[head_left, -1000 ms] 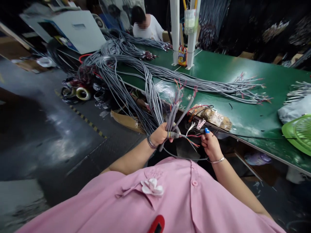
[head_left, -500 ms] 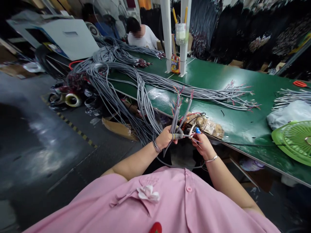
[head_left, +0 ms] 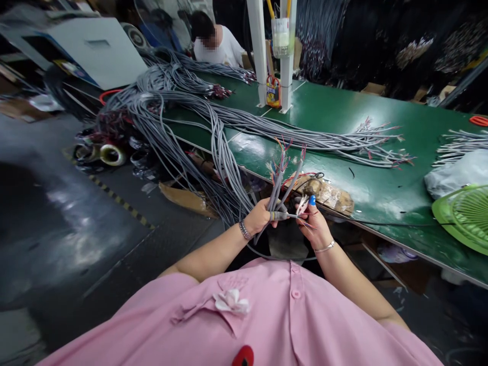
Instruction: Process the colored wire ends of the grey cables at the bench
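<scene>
My left hand [head_left: 258, 216] is closed around a bunch of grey cables [head_left: 282, 175] that stand up from the fist, their stripped coloured wire ends fanning out at the top. One cable lies sideways across the fist toward my right hand [head_left: 313, 225]. My right hand, with a blue cap on one fingertip, pinches the thin coloured wires [head_left: 302, 212] at that cable's end. Both hands hover just in front of the green table's near edge [head_left: 381, 226].
A large heap of grey cables [head_left: 198, 117] spills over the table's left end to the floor. More cables [head_left: 343, 142] lie across the table. A green fan grille [head_left: 463, 213], a plastic bag, white posts [head_left: 257, 51] and tape rolls [head_left: 110, 152] are around. Another person sits at the far end.
My right hand has moved left and closed in on the wire ends beside my left fist. The view has shifted slightly.
</scene>
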The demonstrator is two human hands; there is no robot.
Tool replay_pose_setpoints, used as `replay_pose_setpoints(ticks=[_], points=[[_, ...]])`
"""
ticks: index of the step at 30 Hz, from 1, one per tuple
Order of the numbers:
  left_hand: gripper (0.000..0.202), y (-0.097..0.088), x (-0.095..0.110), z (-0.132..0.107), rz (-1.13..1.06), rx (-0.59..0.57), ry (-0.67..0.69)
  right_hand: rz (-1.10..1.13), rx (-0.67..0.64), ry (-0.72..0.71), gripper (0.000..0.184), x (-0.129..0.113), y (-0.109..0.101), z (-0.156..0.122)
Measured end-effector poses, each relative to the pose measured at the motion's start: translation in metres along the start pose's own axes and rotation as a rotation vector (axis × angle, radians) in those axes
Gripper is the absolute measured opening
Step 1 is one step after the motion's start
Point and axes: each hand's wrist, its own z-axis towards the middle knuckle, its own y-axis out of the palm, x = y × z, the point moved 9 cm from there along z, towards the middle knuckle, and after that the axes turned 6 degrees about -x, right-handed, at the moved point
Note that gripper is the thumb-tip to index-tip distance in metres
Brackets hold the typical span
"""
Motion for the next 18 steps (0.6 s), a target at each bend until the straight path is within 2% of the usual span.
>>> replay_pose_setpoints(ticks=[8, 14, 18], points=[[0.043, 0.006, -0.006, -0.001, 0.033, -0.035, -0.034, 0.031, -0.07, -0.016, 0.047, 0.002, 0.001, 0.001], [0.043, 0.008, -0.011, -0.001, 0.061, -0.049, -0.053, 0.058, -0.072, -0.014, 0.049, 0.004, -0.003, 0.0], [0.038, 0.011, -0.003, -0.006, 0.059, -0.092, -0.036, 0.066, -0.045, 0.04, 0.052, 0.011, -0.009, -0.002]])
